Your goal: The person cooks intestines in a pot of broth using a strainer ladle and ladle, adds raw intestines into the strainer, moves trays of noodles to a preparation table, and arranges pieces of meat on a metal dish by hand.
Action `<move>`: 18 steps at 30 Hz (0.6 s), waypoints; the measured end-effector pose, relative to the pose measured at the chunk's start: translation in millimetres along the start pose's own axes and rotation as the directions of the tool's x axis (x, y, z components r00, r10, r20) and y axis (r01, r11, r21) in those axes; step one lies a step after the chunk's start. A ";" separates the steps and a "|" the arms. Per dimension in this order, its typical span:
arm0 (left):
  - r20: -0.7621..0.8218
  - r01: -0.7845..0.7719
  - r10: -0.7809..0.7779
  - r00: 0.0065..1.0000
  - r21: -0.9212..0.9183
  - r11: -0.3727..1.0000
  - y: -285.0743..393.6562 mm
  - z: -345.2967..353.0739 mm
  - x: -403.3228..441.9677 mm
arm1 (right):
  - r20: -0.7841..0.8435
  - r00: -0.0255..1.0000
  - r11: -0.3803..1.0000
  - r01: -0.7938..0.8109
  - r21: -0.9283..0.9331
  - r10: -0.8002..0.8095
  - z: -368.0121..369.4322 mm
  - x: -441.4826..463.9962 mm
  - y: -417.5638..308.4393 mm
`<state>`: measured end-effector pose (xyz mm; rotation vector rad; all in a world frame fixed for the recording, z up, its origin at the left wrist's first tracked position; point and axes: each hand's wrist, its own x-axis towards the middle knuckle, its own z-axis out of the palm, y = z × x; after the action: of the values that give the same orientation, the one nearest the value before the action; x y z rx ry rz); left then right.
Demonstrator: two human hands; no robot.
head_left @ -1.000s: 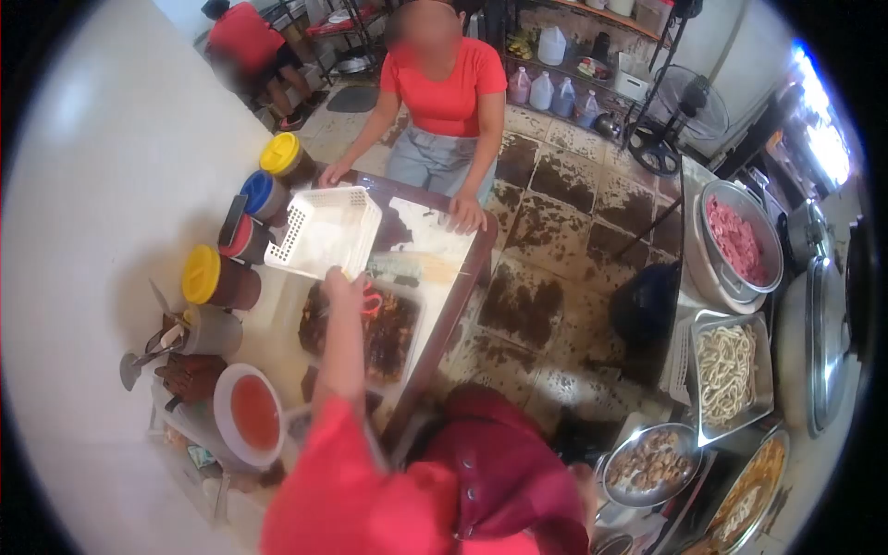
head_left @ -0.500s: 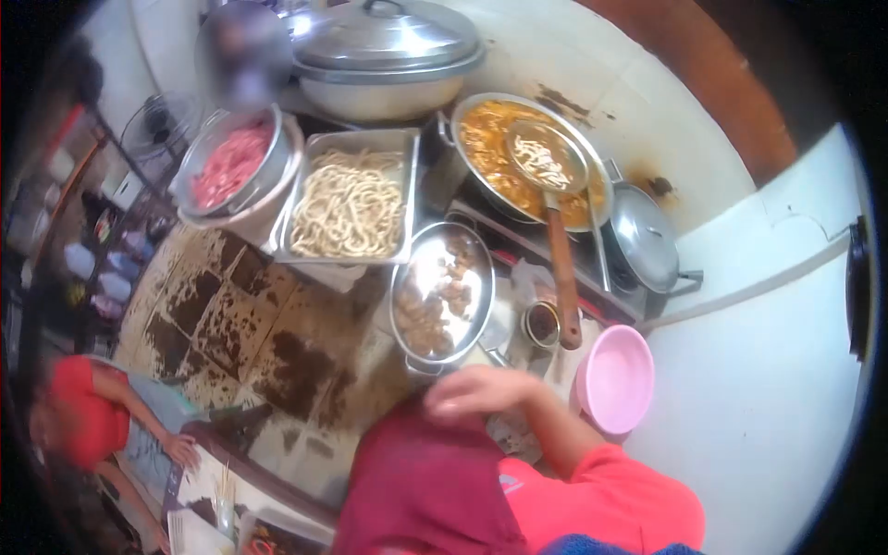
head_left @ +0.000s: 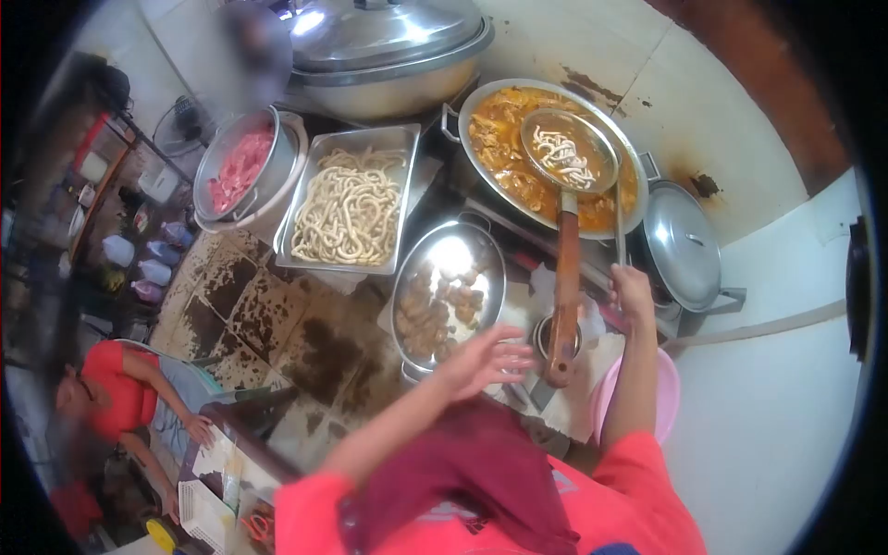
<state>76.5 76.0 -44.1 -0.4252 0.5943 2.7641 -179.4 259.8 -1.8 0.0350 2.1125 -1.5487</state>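
Observation:
My right hand (head_left: 632, 291) is closed around the lower end of a long metal utensil handle (head_left: 620, 222), whose head is hidden in the stew. The handle leans on the rim of a wide pot (head_left: 461, 162) of orange-brown stew (head_left: 499, 120). A wire strainer (head_left: 566, 153) with a wooden handle (head_left: 566, 296) rests over the pot, holding pale tube-like pieces. My left hand (head_left: 488, 359) is open, fingers spread, holding nothing. It hovers between the strainer's handle end and an oval metal pan (head_left: 400, 319) with brown cooked pieces in it.
A steel tray (head_left: 407, 199) of pale, long tube-like food stands left of the pot. Beside it is a bowl of raw meat (head_left: 242, 166). A large lidded pot (head_left: 388, 88) sits behind. A metal lid (head_left: 683, 245) and pink basin (head_left: 671, 398) are at right. Another person (head_left: 134, 388) sits lower left.
My right hand has moved from in front of the apron up to the metal handle and taken hold of it. My left hand has come into view, open. The view has shifted slightly.

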 end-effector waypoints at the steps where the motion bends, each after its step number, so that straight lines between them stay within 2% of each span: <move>1: 0.072 0.026 -0.019 0.997 -0.101 0.995 4.8 18.6 17.1 | -0.073 0.996 0.983 0.037 -0.181 -0.051 -2.9 -3.2 -8.2; 2: 0.142 0.059 -0.031 0.989 -0.202 0.978 4.7 35.5 29.6 | -0.133 0.985 0.932 0.056 -0.358 -0.111 -4.9 -4.2 -9.7; 3: 0.165 0.043 -0.004 0.986 -0.232 0.972 -2.3 44.6 42.8 | -0.169 0.950 0.854 0.148 -0.498 -0.263 -10.7 0.3 -2.2; 5: 0.218 0.017 0.049 0.975 -0.289 0.957 -13.0 59.9 66.4 | -0.170 0.810 0.609 0.265 -0.747 -0.561 -27.8 10.2 13.0; 6: 0.107 0.007 0.039 0.993 -0.396 0.918 -12.2 70.1 72.1 | -0.202 0.927 0.740 0.107 -0.664 -0.316 -21.6 -11.3 -17.9; 9: 0.190 0.011 0.048 0.981 -0.300 0.954 -7.9 62.3 81.9 | -0.193 0.858 0.719 0.254 -0.647 -0.477 -36.8 -13.3 -7.8; 10: 0.020 0.000 0.005 1.000 -0.224 0.975 6.5 82.3 69.1 | -0.186 0.743 0.595 0.331 -0.732 -0.643 -35.4 -22.4 -7.9; 11: -0.003 -0.012 0.011 1.000 -0.197 0.980 11.4 80.4 65.1 | -0.179 0.768 0.634 0.346 -0.692 -0.614 -38.5 -23.8 -6.7; 13: -0.056 -0.012 0.003 0.998 -0.155 0.988 17.9 73.6 62.1 | -0.163 0.885 0.855 0.350 -0.383 -0.436 -32.0 -32.7 -8.3; 15: -0.074 0.007 -0.016 0.997 -0.123 0.992 25.2 70.8 59.5 | -0.174 0.938 0.888 0.209 -0.409 -0.301 -24.3 -38.8 -13.7; 16: -0.083 0.013 -0.022 0.996 -0.112 0.994 27.4 70.5 58.0 | -0.169 0.870 0.834 0.363 -0.416 -0.462 -20.4 -28.6 -3.1; 18: -0.102 0.018 -0.026 0.994 -0.078 0.997 34.4 71.6 54.3 | -0.153 0.858 0.775 0.350 -0.527 -0.491 -11.9 -29.1 1.1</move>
<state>-0.7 88.5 12.0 -0.5903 0.5043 2.7642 -158.5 278.8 12.0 -0.4598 2.8425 -1.2374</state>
